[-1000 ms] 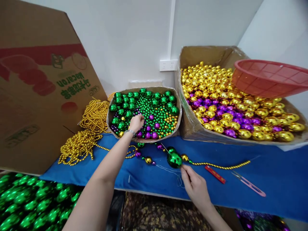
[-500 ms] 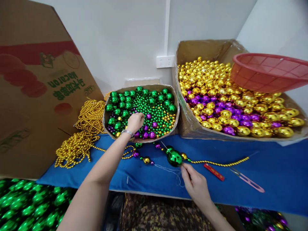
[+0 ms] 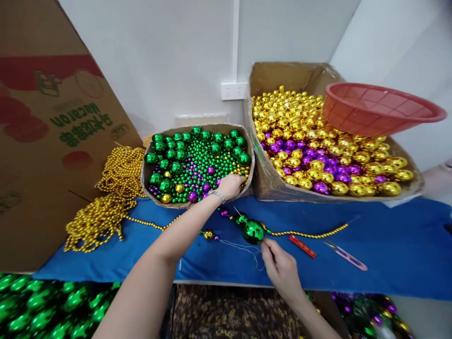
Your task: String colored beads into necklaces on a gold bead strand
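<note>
With my right hand (image 3: 280, 264) pinching the large glossy green ball (image 3: 253, 231) at its near edge, I should steady the thin pale needle (image 3: 238, 211) beyond while my left hand (image 3: 231, 185), whose grip I cannot tell, reaches among small shiny gold beads (image 3: 239, 169).

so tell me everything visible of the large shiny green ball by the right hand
The large shiny green ball is round and mirror-glossy, like coated plastic, with bright reflections. The person's right hand closes at its lower right edge, apparently holding it. A thin needle projects past its upper left; whether it runs through is unclear. Another glossy green ball sits partly hidden behind it. Whether it touches the blue fabric below cannot be told.
</note>
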